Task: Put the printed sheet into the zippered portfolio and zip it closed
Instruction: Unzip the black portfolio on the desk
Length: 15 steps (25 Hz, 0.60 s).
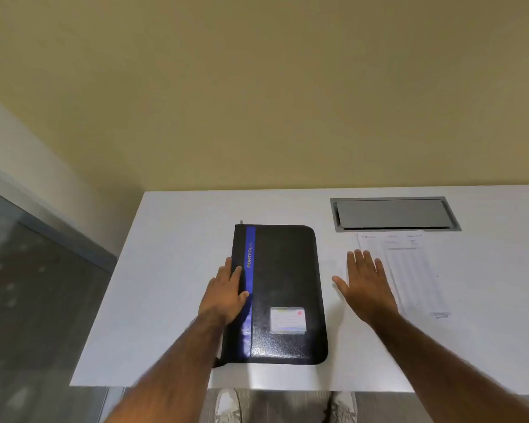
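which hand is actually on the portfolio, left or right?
The left hand: it rests flat on the blue-striped spine edge of the black zippered portfolio. The right hand is spread open beside the white printed sheet, clear of the portfolio.

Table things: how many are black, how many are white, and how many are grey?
Black: 1, the portfolio
White: 1, the printed sheet
Grey: 1, the metal hatch set into the table
Total: 3
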### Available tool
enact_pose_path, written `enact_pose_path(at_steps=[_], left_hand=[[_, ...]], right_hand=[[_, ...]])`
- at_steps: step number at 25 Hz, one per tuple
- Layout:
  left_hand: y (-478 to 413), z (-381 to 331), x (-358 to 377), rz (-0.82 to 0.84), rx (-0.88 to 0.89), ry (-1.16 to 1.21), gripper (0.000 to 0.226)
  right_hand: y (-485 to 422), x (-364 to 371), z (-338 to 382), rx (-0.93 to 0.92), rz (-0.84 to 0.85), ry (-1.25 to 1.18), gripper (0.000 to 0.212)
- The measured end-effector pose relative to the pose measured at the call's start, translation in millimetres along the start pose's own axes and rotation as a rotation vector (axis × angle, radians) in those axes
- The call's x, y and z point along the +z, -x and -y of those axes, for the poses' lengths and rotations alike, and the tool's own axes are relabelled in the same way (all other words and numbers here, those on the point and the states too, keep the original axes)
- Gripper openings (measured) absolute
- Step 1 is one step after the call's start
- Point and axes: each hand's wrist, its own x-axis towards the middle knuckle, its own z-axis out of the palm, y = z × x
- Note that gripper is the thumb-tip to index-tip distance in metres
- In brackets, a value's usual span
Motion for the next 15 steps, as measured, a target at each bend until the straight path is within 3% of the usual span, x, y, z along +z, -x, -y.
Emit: enact_pose_path(at_steps=[4,9,10,13,15], left_hand=[[8,6,23,0.178,0.012,-0.047,0.074],[-6,24,34,0.169,0.072,-0.060,0.071],[-6,24,33,0.163,0.067,-0.054,0.070],[-6,20,32,0.131,0.020,-0.056,0.067],[-9,17,29,0.116,-0.032,-0.044,0.066]], right_hand=[[17,29,3,0.035,0.095,0.116,0.107],[28,30,-3,0.019,0.119,0.145,0.130],[28,28,-2,0.011,0.150,0.141,0.123],[10,7,-4,-0.021,0.185,0.037,0.067],[-12,-7,-2,-0.070,0.189,-0.071,0.055]])
